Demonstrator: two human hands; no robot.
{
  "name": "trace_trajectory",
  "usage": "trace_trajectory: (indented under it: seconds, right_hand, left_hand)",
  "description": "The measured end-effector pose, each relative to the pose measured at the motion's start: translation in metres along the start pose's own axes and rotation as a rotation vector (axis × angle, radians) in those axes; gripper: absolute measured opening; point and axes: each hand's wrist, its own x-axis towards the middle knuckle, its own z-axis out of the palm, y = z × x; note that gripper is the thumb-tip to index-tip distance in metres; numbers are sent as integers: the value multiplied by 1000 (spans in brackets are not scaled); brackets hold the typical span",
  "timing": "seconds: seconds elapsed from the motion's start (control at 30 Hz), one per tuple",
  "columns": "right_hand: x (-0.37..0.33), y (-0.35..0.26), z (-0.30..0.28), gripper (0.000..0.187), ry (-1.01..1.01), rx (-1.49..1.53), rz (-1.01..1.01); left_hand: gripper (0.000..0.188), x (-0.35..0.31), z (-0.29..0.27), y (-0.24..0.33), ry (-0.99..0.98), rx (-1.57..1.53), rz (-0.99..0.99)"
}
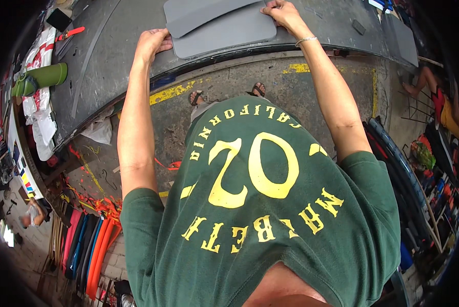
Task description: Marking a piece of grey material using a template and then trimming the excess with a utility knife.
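A long, flexible grey strip of sheet material (209, 19) bows slightly across the far side of the dark worktable. My left hand (153, 45) pinches its left end between thumb and fingers. At the other end my right hand (283, 14), with a bracelet on the wrist, is closed on the strip's right corner. Beneath the strip lies a grey sheet with rounded corners (229, 42), flat near the table's front edge. The strip covers part of it, and the far part of both pieces runs out of the picture.
On the worktable (132, 20) at left are an orange-handled tool (70, 34), a black flat object (59, 19) and a green bottle (50, 77). A small dark block (358, 26) lies at right. Coloured rolls (91, 250) stand lower left. Other people (34, 214) are at both sides.
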Motion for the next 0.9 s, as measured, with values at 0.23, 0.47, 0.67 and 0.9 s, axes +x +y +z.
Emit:
trace_trajectory:
  seconds: [0.23,0.47,0.67,0.9]
  right_hand:
    - [4,6,-2,18,-43,54,29]
    - [5,10,-9,22,-173,193,-150]
    - [3,-10,-12,27,38,-444,-215]
    - [24,-8,-5,5,-152,116,-2]
  left_hand:
    - [33,-4,4,3,17,17,12]
    - [30,-10,8,12,51,134,13]
    - [28,-17,15,36,285,509,4]
    - [26,20,-8,7,280,168,64]
